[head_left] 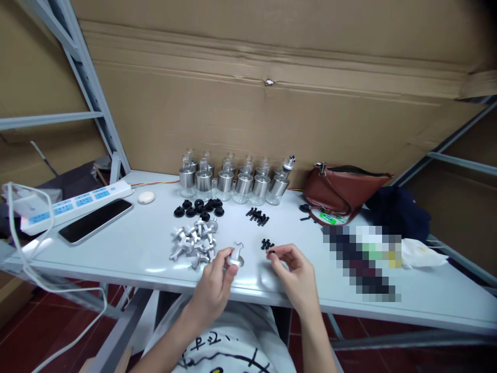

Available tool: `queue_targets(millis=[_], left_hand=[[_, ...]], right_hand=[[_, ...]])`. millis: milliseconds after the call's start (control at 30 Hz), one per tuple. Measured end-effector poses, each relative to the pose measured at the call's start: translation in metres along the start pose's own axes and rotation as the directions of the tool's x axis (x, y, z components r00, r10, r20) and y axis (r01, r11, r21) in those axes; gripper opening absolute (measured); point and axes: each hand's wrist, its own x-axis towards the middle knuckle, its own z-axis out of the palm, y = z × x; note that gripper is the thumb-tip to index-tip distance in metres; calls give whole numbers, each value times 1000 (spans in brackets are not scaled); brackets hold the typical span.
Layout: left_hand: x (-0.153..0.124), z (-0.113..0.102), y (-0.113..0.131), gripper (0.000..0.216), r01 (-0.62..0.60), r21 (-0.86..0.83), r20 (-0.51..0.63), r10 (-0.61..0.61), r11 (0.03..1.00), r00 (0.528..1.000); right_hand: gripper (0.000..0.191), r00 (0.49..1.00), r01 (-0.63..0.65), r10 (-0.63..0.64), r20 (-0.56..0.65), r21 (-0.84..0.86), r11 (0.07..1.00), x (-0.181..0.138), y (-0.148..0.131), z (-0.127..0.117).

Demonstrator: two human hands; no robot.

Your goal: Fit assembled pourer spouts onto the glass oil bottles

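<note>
My left hand (pixel 218 274) is closed around the rim of a silver pourer spout (pixel 235 255), its forked tip pointing up. Between the thumb and fingers of my right hand (pixel 292 269) is a small black part (pixel 271 253), mostly covered by the fingertips. Just beyond that hand lies a little cluster of small black parts (pixel 267 243). A heap of similar silver spouts (pixel 194 242) rests left of my left hand. Behind it sit black stoppers (pixel 199 208) in a group, and black strip-like pieces (pixel 258 216) lie farther right.
Glass bottles with steel bands (pixel 225 182) stand at the back; the rightmost carries a pourer (pixel 289 163). On the left are a phone (pixel 97 220), a power strip (pixel 77 205) and a white round case (pixel 146 197). A brown bag (pixel 345 189) and white tissue (pixel 421 253) lie right.
</note>
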Motion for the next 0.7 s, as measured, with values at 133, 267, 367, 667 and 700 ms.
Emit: queue_targets(millis=[133, 267, 367, 667, 700], left_hand=[[0, 1, -3, 46, 2, -18, 8, -2, 1000, 1000], [0, 1, -3, 46, -1, -19, 11, 1, 1000, 1000], [0, 1, -3, 46, -8, -14, 22, 9, 1000, 1000], [0, 0, -3, 50, -12, 22, 18, 12, 1000, 1000], [0, 0, -2, 50, -12, 25, 20, 12, 1000, 1000]], right_hand=[[11, 993, 66, -78, 92, 127, 990, -3, -23, 15], [13, 978, 143, -164, 128, 154, 978, -1, -38, 25], [15, 975, 154, -179, 129, 181, 971, -2, -40, 30], [17, 974, 166, -187, 126, 165, 972, -7, -38, 33], [17, 975, 165, -187, 123, 164, 973, -7, -38, 33]])
